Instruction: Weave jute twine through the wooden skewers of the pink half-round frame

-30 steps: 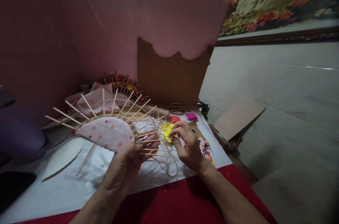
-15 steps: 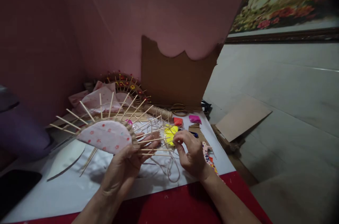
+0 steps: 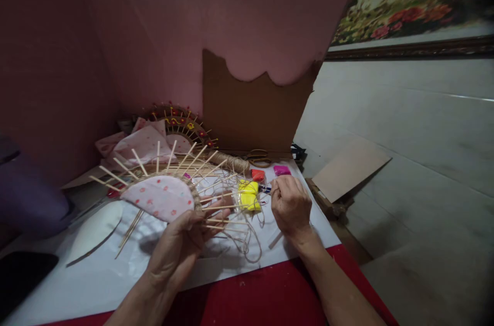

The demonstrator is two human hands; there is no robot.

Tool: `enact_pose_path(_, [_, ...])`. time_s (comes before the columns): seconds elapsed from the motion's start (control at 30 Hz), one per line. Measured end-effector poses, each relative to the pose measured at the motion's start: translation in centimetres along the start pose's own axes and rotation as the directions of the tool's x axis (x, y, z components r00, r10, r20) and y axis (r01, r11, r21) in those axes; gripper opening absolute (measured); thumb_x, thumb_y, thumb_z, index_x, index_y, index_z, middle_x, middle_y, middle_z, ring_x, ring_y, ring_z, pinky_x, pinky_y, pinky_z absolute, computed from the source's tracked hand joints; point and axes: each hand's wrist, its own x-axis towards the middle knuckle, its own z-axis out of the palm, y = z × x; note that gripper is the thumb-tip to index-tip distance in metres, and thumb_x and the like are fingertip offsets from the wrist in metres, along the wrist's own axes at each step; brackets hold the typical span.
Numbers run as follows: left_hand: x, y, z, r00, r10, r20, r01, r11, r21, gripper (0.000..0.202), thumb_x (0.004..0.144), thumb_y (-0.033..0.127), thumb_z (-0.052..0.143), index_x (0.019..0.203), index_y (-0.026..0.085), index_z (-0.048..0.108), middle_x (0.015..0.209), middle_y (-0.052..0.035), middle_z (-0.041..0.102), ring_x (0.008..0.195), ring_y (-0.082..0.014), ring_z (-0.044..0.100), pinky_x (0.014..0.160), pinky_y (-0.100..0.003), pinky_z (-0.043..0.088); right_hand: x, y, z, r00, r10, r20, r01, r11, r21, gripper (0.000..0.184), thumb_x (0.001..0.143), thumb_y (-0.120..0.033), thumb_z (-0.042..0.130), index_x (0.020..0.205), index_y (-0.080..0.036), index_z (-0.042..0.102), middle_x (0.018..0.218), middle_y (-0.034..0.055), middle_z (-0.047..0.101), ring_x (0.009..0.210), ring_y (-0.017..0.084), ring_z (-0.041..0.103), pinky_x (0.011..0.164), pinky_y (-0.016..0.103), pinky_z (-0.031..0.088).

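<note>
My left hand [image 3: 193, 231] grips the lower right edge of a half-round fan frame [image 3: 160, 197]. Its face is pale cloth with red dots. Thin wooden sticks [image 3: 158, 157] radiate from its rim, where twine is woven between them. Loose twine [image 3: 252, 246] hangs in loops from the sticks on the right. My right hand [image 3: 291, 207] is closed in a fist, to the right of a yellow packet [image 3: 249, 195]. A dark blue object [image 3: 264, 189] shows beside its fingers, partly hidden. What the fist holds is hidden.
A finished-looking fan with red and yellow decorations [image 3: 189, 123] stands behind dotted cloth [image 3: 142, 143]. A twine roll [image 3: 233, 162], scissors [image 3: 258, 157], red [image 3: 258, 175] and magenta packets [image 3: 282, 170] lie at the back. Brown cardboard [image 3: 254, 115] stands upright; a white curved piece [image 3: 94, 233] lies left.
My right hand has moved right and slightly up, going from a fingertip pinch to a fist beside the blue object. The fan frame has shifted slightly in my left hand.
</note>
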Motion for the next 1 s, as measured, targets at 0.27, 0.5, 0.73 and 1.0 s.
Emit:
enact_pose_path(0.27, [-0.2, 0.9, 0.4, 0.993, 0.114, 0.011, -0.113, 0.990, -0.082, 0.023, 0.069, 0.004, 0.049, 0.076, 0.010, 0.070, 0.094, -0.0133, 0.072, 0.090, -0.0246, 0.067, 0.083, -0.034, 0.053, 0.6, -1.7, -2.7, 0.930, -0.198, 0.310, -0.014, 0.823, 0.567, 0.060, 0.069, -0.002, 0.047, 0.127, -0.018, 0.044, 0.132, 0.0114, 0.042, 0.116, 0.025, 0.042, 0.098, 0.045, 0.035])
enact_pose_path(0.5, [-0.1, 0.4, -0.2, 0.997, 0.049, 0.054, -0.043, 0.992, -0.120, 0.023, 0.070, 0.004, 0.050, 0.078, 0.009, 0.071, 0.096, -0.0140, 0.072, 0.090, -0.0244, 0.067, 0.079, -0.032, 0.055, -0.4, -4.0, -2.5, 0.771, -0.218, 0.599, -0.507, 0.358, 0.784, 0.044, 0.079, -0.018, 0.056, 0.122, -0.020, 0.047, 0.096, 0.0051, 0.060, 0.073, 0.012, 0.055, 0.066, 0.026, 0.047])
enact_pose_path(0.73, [0.0, 0.2, -0.4, 0.995, 0.055, 0.081, -0.047, 0.994, -0.095, 0.022, 0.072, 0.006, 0.049, 0.076, 0.008, 0.071, 0.106, -0.0154, 0.068, 0.097, -0.0283, 0.064, 0.084, -0.036, 0.053, -0.5, -3.8, -2.1, 0.801, -0.217, 0.558, -0.439, 0.422, 0.793, 0.011, 0.082, -0.022, 0.055, 0.073, -0.017, 0.058, 0.080, 0.0017, 0.060, 0.079, 0.014, 0.056, 0.074, 0.028, 0.044])
enact_pose_path(1.0, [0.5, 0.3, -0.3, 0.993, 0.113, 0.031, -0.109, 0.989, -0.101, 0.020, 0.070, 0.006, 0.051, 0.074, 0.009, 0.071, 0.101, -0.0154, 0.070, 0.098, -0.0277, 0.064, 0.087, -0.037, 0.051, -0.5, -4.2, -1.7, 0.682, -0.215, 0.699, -0.725, -0.075, 0.685, 0.025, 0.085, -0.039, 0.051, 0.099, -0.018, 0.053, 0.096, 0.0075, 0.060, 0.071, 0.014, 0.059, 0.061, 0.027, 0.047])
